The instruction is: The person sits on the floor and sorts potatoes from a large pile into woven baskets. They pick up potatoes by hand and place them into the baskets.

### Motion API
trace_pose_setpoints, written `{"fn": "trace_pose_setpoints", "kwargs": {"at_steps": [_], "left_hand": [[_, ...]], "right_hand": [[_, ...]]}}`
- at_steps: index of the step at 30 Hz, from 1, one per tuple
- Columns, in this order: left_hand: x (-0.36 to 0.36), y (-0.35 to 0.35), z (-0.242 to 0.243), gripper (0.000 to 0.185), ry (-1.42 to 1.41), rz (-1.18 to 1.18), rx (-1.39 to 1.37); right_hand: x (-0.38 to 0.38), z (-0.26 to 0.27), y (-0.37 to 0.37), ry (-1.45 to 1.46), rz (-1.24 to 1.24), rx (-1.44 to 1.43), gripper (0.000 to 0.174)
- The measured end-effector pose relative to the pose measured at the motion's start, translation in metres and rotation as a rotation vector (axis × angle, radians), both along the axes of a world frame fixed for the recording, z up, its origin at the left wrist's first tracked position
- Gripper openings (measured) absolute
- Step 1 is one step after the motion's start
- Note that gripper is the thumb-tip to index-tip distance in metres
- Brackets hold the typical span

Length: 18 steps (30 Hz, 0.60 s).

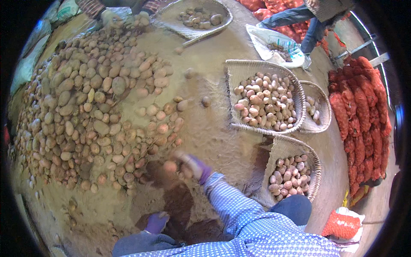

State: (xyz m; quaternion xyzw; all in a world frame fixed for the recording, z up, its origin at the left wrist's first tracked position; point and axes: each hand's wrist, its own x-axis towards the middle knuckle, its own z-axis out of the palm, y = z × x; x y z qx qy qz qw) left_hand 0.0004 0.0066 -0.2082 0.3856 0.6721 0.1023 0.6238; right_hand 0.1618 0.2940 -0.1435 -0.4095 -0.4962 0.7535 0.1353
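My right hand (192,165), in a purple glove with bare fingers, reaches forward over the dirt floor and is blurred. A reddish potato (170,166) is at its fingertips; the blur hides whether the fingers grip it. My left hand (157,222), also in a purple glove, is low beside my left knee (144,242); its grasp is unclear. A wide heap of potatoes (80,128) spreads over the floor ahead and to the left. Close to my right knee (293,207) is a woven scoop basket (273,154) holding reddish potatoes (290,176).
Farther right are a large woven basket (236,77) of potatoes and a smaller basket (326,109). Red mesh sacks (359,122) stand stacked at the right edge. Across the heap, another person's gloved hand (110,19) is near a basket (167,22). Someone stands by a white sack (257,38).
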Motion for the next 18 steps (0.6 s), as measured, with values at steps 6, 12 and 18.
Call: {"fn": "trace_pose_setpoints", "kwargs": {"at_steps": [6, 12, 18], "left_hand": [[0.002, -0.015, -0.036, 0.033, -0.066, 0.017, 0.112], [-0.005, -0.008, -0.048, 0.032, 0.233, -0.473, 0.552], [-0.003, 0.001, -0.009, 0.028, -0.245, 0.243, -0.303]], "right_hand": [[0.131, 0.013, 0.122, 0.648, -0.638, -0.233, 0.042], [0.276, 0.016, 0.184, -0.138, -1.1, 0.595, 0.047], [0.169, -0.015, 0.129, -0.296, -0.656, 0.094, 0.029]]}}
